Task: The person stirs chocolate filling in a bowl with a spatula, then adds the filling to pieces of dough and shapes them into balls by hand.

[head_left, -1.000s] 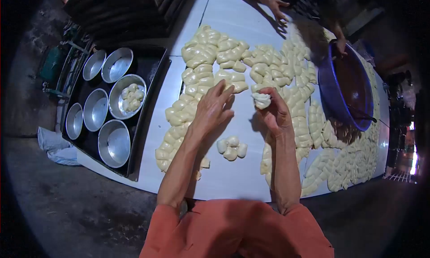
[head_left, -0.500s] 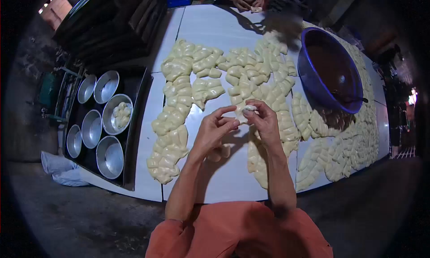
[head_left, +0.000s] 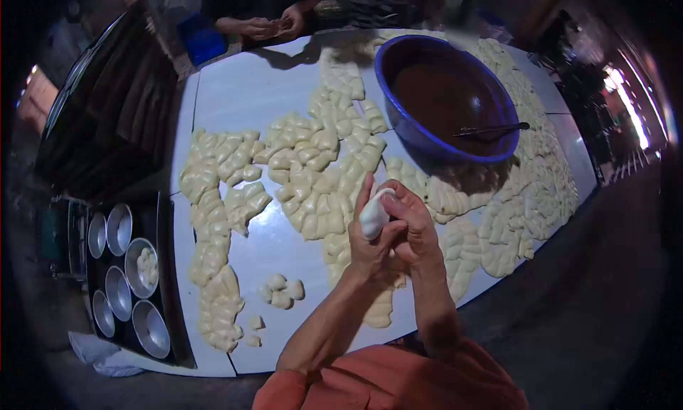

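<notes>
A smooth pale dough piece (head_left: 373,216) is held between my two hands above the white table. My left hand (head_left: 368,248) wraps its left side, and the fingers of my right hand (head_left: 411,223) press its top and right side. A small cluster of dough balls (head_left: 282,291) lies on the table to the left, with two small scraps (head_left: 255,323) near it. Sheets of divided dough (head_left: 309,203) spread under and beyond my hands.
A blue basin (head_left: 388,90) of brown filling with a spoon (head_left: 491,130) stands at the back right. Round tins (head_left: 151,329) sit on a black tray (head_left: 171,267) at the left, one holding dough. Across the table are a co-worker's hands (head_left: 274,28). A blue crate (head_left: 201,40) is behind.
The view has swung to the right. My hands have come together around the dough piece, which now looks rounded and closed rather than spread.
</notes>
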Demonstrator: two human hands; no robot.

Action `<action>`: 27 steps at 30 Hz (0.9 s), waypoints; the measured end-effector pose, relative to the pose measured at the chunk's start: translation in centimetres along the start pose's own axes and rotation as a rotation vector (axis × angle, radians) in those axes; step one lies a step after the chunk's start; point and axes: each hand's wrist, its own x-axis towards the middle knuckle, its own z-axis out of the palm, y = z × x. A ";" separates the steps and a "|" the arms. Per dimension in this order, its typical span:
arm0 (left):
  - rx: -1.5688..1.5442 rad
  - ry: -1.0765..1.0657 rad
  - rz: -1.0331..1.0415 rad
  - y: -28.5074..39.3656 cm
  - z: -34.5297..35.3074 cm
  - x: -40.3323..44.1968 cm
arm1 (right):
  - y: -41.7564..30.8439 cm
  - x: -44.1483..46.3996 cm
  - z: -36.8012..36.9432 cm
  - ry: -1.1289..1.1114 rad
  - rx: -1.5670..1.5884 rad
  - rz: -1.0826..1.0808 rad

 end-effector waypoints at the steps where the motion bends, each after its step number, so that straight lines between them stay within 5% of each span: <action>1: 0.042 -0.035 -0.038 0.2 0.8 0.3 | -1.3 0.7 -0.7 0.043 -0.048 -0.062; 3: 0.096 0.011 -0.274 -0.5 0.8 0.1 | -4.5 3.4 -3.5 0.075 -0.167 -0.222; 5: 0.290 -0.080 -0.351 -0.3 -2.3 -0.3 | -10.1 6.0 -6.9 0.199 -0.604 -0.460; 11: 0.634 0.031 -0.448 3.5 -4.4 0.2 | -16.5 13.0 -17.6 0.157 -1.820 -0.060; 14: 0.639 -0.028 -0.466 3.6 -5.3 0.0 | -15.9 13.4 -17.6 -0.066 -1.818 0.160; 16: 0.648 -0.010 -0.489 3.8 -5.5 -0.3 | -16.5 13.0 -14.8 0.127 -1.648 0.227; 23: 0.540 -0.040 -0.446 3.5 -3.6 0.7 | -14.4 9.9 -8.4 0.100 -0.663 0.012; 27: 0.262 -0.001 -0.493 3.8 -2.2 1.2 | -6.9 7.6 -3.8 0.053 -0.346 -0.004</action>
